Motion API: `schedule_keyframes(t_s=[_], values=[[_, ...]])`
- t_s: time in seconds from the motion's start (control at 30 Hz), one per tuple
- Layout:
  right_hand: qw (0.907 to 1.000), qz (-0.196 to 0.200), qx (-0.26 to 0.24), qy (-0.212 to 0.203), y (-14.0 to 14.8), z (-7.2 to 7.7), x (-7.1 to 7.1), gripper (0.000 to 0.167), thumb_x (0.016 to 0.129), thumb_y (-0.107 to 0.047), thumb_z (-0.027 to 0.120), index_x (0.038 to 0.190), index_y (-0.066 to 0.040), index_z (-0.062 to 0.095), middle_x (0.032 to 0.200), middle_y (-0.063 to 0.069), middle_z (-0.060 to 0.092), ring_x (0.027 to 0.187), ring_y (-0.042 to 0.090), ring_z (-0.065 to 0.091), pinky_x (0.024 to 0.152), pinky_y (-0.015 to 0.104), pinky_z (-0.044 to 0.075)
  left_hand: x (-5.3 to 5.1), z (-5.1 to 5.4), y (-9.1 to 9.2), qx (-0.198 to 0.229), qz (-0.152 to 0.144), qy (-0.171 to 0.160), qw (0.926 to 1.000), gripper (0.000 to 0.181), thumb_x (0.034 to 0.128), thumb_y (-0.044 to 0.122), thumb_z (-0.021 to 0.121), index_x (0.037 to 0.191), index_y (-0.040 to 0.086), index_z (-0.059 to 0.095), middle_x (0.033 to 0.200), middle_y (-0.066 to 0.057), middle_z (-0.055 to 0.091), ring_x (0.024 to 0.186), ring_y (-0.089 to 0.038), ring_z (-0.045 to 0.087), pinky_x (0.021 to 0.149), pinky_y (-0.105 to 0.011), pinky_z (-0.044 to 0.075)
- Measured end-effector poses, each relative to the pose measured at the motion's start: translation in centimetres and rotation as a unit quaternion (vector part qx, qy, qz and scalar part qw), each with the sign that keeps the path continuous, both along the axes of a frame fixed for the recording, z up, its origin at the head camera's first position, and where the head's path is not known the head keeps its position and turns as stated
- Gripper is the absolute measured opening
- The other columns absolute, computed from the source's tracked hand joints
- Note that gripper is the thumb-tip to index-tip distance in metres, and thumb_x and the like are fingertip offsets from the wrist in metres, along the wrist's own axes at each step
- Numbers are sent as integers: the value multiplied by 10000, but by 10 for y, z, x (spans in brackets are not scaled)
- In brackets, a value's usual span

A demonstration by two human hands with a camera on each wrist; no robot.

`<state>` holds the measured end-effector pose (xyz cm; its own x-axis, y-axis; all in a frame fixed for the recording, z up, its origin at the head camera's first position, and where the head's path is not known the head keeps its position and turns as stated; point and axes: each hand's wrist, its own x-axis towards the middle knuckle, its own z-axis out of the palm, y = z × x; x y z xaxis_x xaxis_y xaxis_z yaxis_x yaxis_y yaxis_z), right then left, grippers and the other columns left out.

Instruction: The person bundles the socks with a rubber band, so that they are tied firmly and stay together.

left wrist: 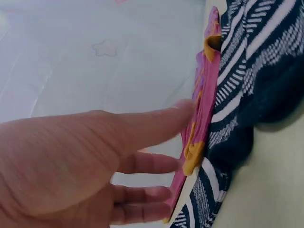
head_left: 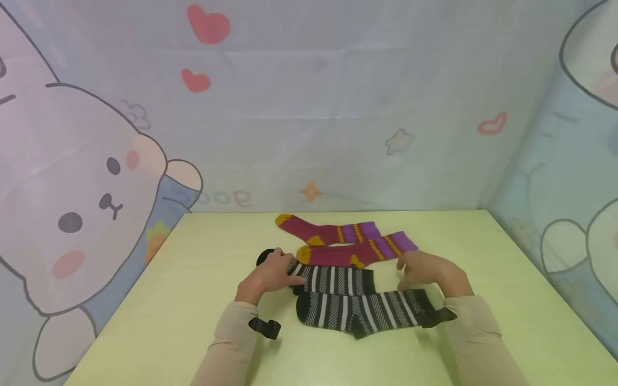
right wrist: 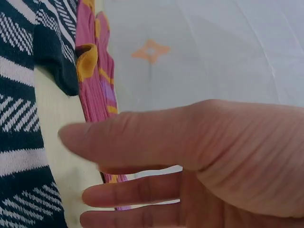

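Two black, grey and white striped socks lie flat, the upper one behind the lower one. My left hand is over the foot end of the upper striped sock; in the left wrist view its thumb and fingers are extended, gripping nothing. Whether they touch the fabric, I cannot tell. Over to the right, my right hand hovers between the cuffs of the lower striped sock and the nearer maroon sock. Its thumb looks straight in the right wrist view, and the hand holds nothing.
Behind the nearer maroon sock lies another maroon sock with mustard heel and toe and a purple cuff. All the socks rest on a pale yellow table. A cartoon-printed backdrop rises along the table's back and sides.
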<state>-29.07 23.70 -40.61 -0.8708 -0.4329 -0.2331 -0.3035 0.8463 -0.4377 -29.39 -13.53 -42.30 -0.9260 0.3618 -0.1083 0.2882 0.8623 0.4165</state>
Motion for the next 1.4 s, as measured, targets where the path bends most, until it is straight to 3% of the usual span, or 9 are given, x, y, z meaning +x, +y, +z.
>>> schedule_keyframes(t_s=[0.13, 0.23, 0.33, 0.53, 0.6, 0.73, 0.9, 1.13, 1.4], values=[[9989, -255, 53, -398, 0, 2, 4, 469, 777, -110, 832, 1156, 68, 619, 1036, 130, 654, 801, 243, 635, 629, 434, 566, 4, 4, 0, -214, -366, -268, 9987, 345, 879, 365, 776, 929, 71, 603, 882, -33, 503, 830, -203, 487, 686, -332, 421], [9972, -405, 2, -627, 0, 2, 6, 434, 762, -28, 823, 1134, 66, 622, 1052, 132, 648, 774, 242, 655, 609, 427, 574, 7, 6, 1, -218, -588, -519, 9967, 401, 871, 338, 787, 681, 118, 512, 639, 50, 373, 604, -124, 371, 559, -279, 297], [9955, -520, -51, -788, 1, 1, 8, 427, 736, 43, 813, 1117, 78, 622, 1072, 158, 645, 774, 271, 684, 626, 423, 586, 9, 6, 2, -261, -645, -694, 9952, 466, 851, 317, 807, 573, 143, 477, 561, 68, 285, 534, -96, 272, 518, -269, 229], [9955, -574, 190, -737, 1, -2, 8, 307, 714, 93, 788, 964, 22, 624, 924, 72, 612, 722, 199, 628, 599, 366, 567, 9, 3, 5, -450, -623, -674, 9948, 259, 810, 279, 846, 667, 121, 701, 612, 44, 571, 598, -102, 437, 541, -254, 350], [9965, -462, 408, -565, 2, -5, 7, 248, 700, 107, 762, 785, -47, 586, 758, -1, 523, 627, 134, 509, 530, 305, 500, 7, 2, 5, -475, -683, -703, 9940, 241, 812, 262, 846, 670, 113, 721, 624, 17, 624, 597, -101, 455, 543, -250, 360], [9967, -171, 701, -370, 6, -9, 4, 381, 658, 127, 739, 593, -144, 479, 591, -49, 322, 553, 116, 301, 488, 256, 306, 7, 0, 7, -354, -897, -784, 9922, 220, 831, 219, 829, 666, 107, 736, 626, 2, 652, 581, -91, 440, 533, -240, 334], [9961, 70, 788, -390, 9, -10, 2, 272, 660, 138, 751, 651, -107, 631, 612, -52, 431, 578, 115, 354, 511, 256, 319, 7, 1, 10, -185, -1071, -855, 9904, 210, 847, 197, 812, 673, 104, 740, 626, 15, 652, 572, -84, 443, 526, -232, 324], [9948, -312, 553, -793, 8, -5, 9, 270, 710, 165, 689, 720, -94, 613, 691, 1, 553, 573, 142, 490, 508, 269, 435, 8, 4, 5, -41, -1122, -927, 9893, 250, 829, 84, 803, 645, 105, 637, 627, -5, 639, 561, -115, 524, 530, -254, 354], [9936, -20, 139, -1120, 5, -4, 8, 290, 693, 228, 651, 739, -45, 736, 800, 7, 675, 657, 121, 584, 590, 316, 561, 7, 4, 1, 575, -1172, -1481, 9803, 188, 794, -123, 731, 820, 51, 666, 735, -48, 649, 624, -194, 641, 585, -286, 509]])
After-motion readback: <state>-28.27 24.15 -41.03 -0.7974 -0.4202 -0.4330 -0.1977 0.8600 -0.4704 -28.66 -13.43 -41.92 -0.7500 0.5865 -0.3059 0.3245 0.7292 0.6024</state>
